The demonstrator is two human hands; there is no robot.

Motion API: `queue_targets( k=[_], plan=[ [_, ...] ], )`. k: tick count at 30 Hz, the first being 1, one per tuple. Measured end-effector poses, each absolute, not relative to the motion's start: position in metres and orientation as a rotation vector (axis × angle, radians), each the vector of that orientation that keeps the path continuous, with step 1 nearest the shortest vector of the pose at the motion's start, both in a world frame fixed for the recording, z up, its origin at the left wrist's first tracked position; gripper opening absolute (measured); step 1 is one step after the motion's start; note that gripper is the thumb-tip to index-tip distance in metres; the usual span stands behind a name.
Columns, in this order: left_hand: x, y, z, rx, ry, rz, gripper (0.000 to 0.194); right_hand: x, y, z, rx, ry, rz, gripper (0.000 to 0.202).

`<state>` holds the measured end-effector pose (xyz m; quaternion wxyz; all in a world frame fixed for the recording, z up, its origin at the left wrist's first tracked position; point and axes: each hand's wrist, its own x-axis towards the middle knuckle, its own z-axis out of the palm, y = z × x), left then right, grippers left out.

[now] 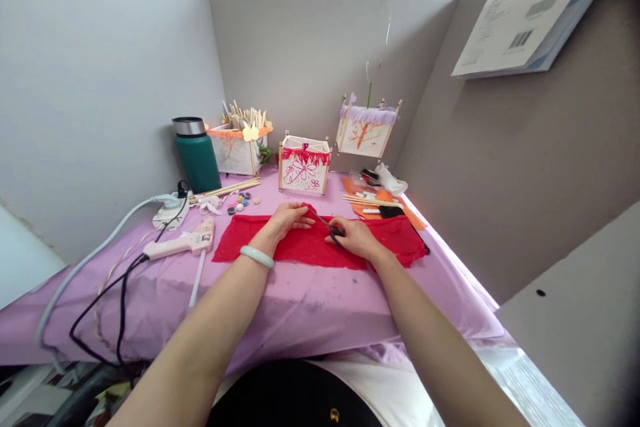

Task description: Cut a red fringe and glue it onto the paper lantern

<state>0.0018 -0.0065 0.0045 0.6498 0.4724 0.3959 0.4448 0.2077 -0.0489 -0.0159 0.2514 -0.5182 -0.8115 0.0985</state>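
Note:
A long piece of red cloth (250, 240) lies across the purple table cover in front of me. My left hand (289, 219) pinches a raised bit of the cloth near its far edge. In my right hand (353, 237) is a pair of scissors with dark handles (336, 232). The blades point left and away, reaching the cloth beside my left fingertips. Whether the blades are parted cannot be made out. Beyond the cloth stands a small white box lantern (303, 172) with red fringe and a drawn red flower.
A pink glue gun (185, 243) with cords and a power strip (171, 211) lie at left. Behind are a green bottle (198, 161), a stick-filled box (235, 150) and small coloured discs (241, 203). A purple-fringed lantern (367, 133) hangs at right, above sticks (373, 201) and orange sheets (413, 217).

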Motion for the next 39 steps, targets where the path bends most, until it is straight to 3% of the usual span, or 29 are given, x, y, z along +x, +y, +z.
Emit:
queue_targets(
  k=[39],
  plan=[
    [0.0018,-0.0058,0.003,1.107,0.885,1.018,0.008,0.2083,-0.048,-0.018,-1.388,-2.203,0.248,0.03]
  ],
)
